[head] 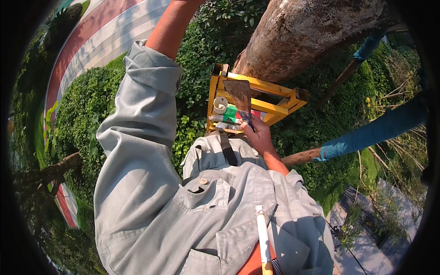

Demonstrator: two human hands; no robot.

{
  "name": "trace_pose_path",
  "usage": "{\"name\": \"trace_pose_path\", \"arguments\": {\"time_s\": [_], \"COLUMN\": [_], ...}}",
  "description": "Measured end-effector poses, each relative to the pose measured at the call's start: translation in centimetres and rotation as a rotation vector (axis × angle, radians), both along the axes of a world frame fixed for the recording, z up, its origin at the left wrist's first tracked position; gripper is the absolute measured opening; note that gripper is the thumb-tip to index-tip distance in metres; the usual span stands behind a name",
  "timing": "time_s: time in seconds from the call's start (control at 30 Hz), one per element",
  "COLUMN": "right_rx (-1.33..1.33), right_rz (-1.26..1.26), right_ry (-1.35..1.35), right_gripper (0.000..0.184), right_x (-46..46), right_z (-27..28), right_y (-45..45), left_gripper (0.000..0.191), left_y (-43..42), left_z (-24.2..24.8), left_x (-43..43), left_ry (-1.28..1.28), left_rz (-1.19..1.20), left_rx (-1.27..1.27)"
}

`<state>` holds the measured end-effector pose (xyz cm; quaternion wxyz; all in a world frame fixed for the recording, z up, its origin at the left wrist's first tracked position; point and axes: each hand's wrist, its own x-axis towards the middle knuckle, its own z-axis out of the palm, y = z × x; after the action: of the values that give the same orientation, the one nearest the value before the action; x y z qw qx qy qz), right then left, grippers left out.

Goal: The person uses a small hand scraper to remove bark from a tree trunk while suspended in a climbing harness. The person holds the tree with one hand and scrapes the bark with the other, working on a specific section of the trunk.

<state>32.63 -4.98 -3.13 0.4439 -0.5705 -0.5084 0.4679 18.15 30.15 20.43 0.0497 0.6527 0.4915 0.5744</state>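
Note:
My right hand (258, 134) grips the handle of a putty knife (239, 98), whose wide, stained blade points up and away from me. Under the blade is the top of a yellow stepladder (271, 106). On it, beside the knife, a small white cup (220, 105) has something pale inside. A green packet (231, 114) and several whitish items, partly hidden, lie near the cup. My left arm (165, 37) reaches up past the top edge of the picture, and its hand is out of view. Just beyond the ladder leans a thick tree trunk (295, 37).
Poles wrapped in blue cloth (374, 129) slant in from the right. Dense green shrubs (86, 103) surround the ladder. A curved red and pale path (103, 31) runs at upper left. A lit cigarette (263, 233) with ash juts out close below the camera.

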Motion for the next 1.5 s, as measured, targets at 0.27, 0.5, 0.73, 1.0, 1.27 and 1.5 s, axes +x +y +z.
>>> {"name": "trace_pose_path", "arguments": {"time_s": [0.27, 0.5, 0.73, 1.0, 1.27, 1.5], "right_rx": [0.203, 0.218, 0.236, 0.247, 0.123, -0.704], "right_rz": [0.063, -0.01, -0.023, 0.096, 0.031, 0.773], "right_ry": [-0.046, -0.021, -0.065, -0.457, -0.555, -0.841], "right_gripper": [0.015, 0.015, 0.019, 0.014, 0.012, 0.035], "right_x": [-2.5, -4.0, -4.4, -3.8, 0.5, 8.9], "right_z": [-2.9, -7.3, -11.3, -10.1, -10.1, -13.9], "right_y": [7.9, 9.8, 10.3, 8.0, 3.1, -4.1], "left_gripper": [0.063, 0.065, 0.064, 0.057, 0.052, 0.055], "left_y": [-0.4, 0.2, 0.9, 1.2, 1.8, 1.8], "left_z": [0.2, -0.4, -0.6, -1.0, -1.0, -0.4], "left_x": [0.2, 0.3, 0.3, 0.3, 0.3, -0.4], "left_ry": [-0.079, -0.068, -0.04, 0.033, -0.068, -0.047], "left_rz": [-0.104, -0.066, -0.05, -0.001, -0.175, -0.179], "left_rx": [-0.056, 0.094, 0.094, 0.216, 0.312, 0.315]}}
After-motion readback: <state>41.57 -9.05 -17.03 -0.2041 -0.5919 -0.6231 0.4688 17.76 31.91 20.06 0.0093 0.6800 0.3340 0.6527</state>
